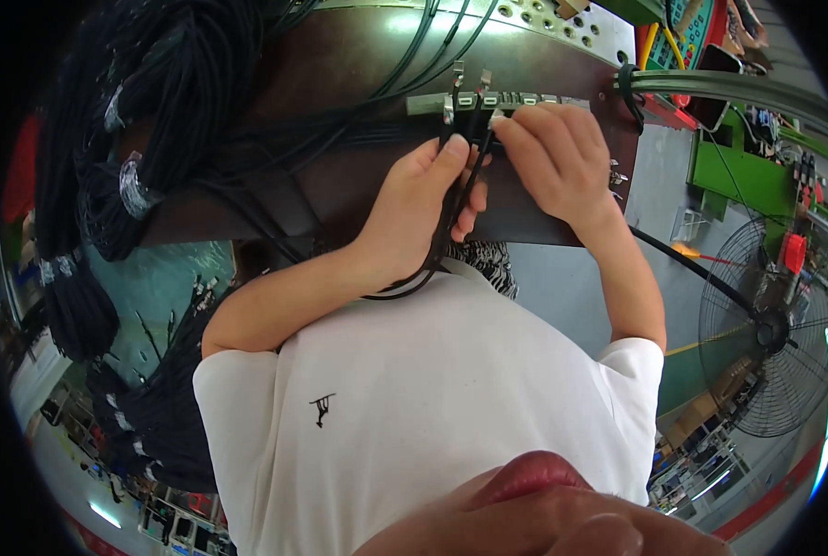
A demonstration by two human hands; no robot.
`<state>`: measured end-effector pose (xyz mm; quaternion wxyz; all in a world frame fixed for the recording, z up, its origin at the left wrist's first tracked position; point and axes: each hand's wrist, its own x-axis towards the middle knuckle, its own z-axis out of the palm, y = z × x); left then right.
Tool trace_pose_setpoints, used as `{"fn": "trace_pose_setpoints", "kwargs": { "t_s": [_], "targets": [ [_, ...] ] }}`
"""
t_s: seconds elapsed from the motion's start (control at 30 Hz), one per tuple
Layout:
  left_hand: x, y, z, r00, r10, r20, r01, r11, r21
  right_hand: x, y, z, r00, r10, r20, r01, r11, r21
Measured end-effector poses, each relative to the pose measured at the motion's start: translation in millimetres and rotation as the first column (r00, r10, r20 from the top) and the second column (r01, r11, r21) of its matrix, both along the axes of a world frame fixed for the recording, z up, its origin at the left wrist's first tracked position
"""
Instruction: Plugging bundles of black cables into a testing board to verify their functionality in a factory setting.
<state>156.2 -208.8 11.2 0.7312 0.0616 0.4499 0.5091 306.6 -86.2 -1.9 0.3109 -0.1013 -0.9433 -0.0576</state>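
My left hand [412, 199] is closed around several black cables [453, 208], with the thumb pressed on them near their ends. Bare metal plugs [448, 111] top these cables, pointing away from me. My right hand [560, 153] is closed too, its thumb and fingertips pinching the silvery plug [497, 119] of one cable just right of the left thumb. Behind both hands lies a narrow metal strip [572, 104] with a row of slots, and some plugs stand in front of it. The right fingertips partly hide the pinched plug.
Thick coils of black cable [191, 102] hang at the left over the dark brown table [340, 56]. Loose cables run across the tabletop. A perforated metal plate [562, 28] lies at the far edge. A large floor fan [768, 329] and green machinery [743, 167] stand at the right.
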Motion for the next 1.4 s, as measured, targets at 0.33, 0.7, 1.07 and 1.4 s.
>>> {"fn": "trace_pose_setpoints", "kwargs": {
  "t_s": [0.33, 0.7, 1.07, 1.4],
  "targets": [
    [-17.3, -8.9, -6.0, 0.999, -0.043, 0.033, 0.042, 0.999, 0.028, -19.4, 2.8, -18.2, 0.994, 0.081, -0.067, -0.077, 0.995, 0.056],
    [-31.9, -22.4, -9.2, 0.938, 0.061, -0.342, 0.012, 0.978, 0.207, -28.3, 9.1, -17.5, 0.991, -0.135, -0.018, 0.082, 0.699, -0.710],
    [-25.8, -13.1, 3.2, 0.994, -0.091, -0.066, 0.101, 0.981, 0.166, -17.9, 5.3, 20.8, 1.000, -0.007, 0.026, 0.013, 0.976, -0.218],
    [-27.9, -6.1, 19.4, 0.963, -0.234, -0.135, 0.262, 0.930, 0.257, -8.5, 8.2, -23.1, 0.983, -0.138, -0.123, 0.033, 0.785, -0.618]
  ]
}}
